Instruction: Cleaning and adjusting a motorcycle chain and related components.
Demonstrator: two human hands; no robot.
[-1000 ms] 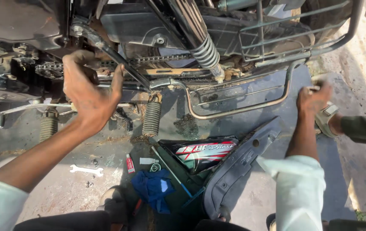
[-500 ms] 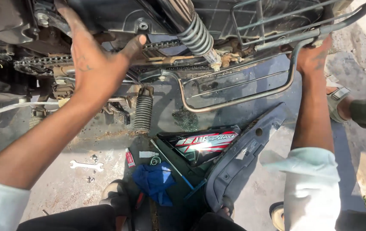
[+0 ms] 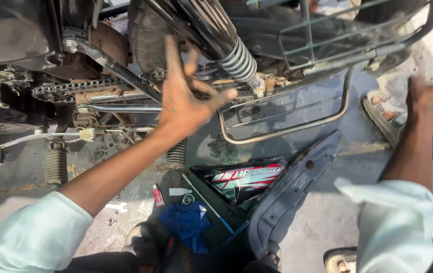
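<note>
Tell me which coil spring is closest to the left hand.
The shiny spring on the black shock absorber, just right of the left hand; the two rusty springs sit lower, near the ground.

Left hand: the left hand (image 3: 186,96) has let go of the frame at the upper left and now hangs open mid-frame, fingers spread, before the shock-absorber spring (image 3: 236,60).
Right hand: the right hand (image 3: 431,93) has come off the luggage-rack bar (image 3: 348,101) and sits loose at the right edge.
Motorcycle: it now fills more of the frame's top.
</note>
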